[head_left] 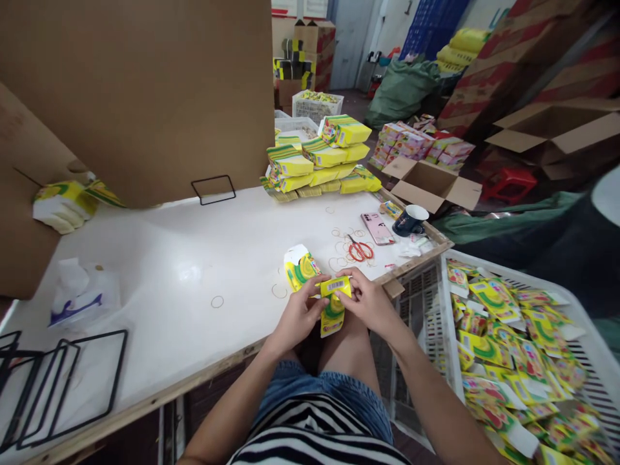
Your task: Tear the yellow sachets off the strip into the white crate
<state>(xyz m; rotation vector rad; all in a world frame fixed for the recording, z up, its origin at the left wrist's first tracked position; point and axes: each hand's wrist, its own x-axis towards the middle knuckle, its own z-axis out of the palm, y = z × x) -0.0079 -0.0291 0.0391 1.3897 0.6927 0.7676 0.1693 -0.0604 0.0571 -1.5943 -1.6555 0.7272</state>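
Note:
Both hands hold one small yellow and green carton (333,307) over the table's front edge, its barcode flap facing up. My left hand (303,313) pinches its left side, and my right hand (371,300) grips the upper right side with the thumb by the barcode. Just behind my left hand, another yellow carton (298,268) with a white open end lies on the white table (169,258). Red-handled scissors (361,248) rest among loose rubber bands beyond my right hand.
Stacked yellow cartons (314,158) stand at the back. A pink phone (377,228) and dark mug (410,220) sit at the right edge. A white crate (453,361) of cartons is at right. Black wire frames (121,368) and a tissue pack (82,297) lie left.

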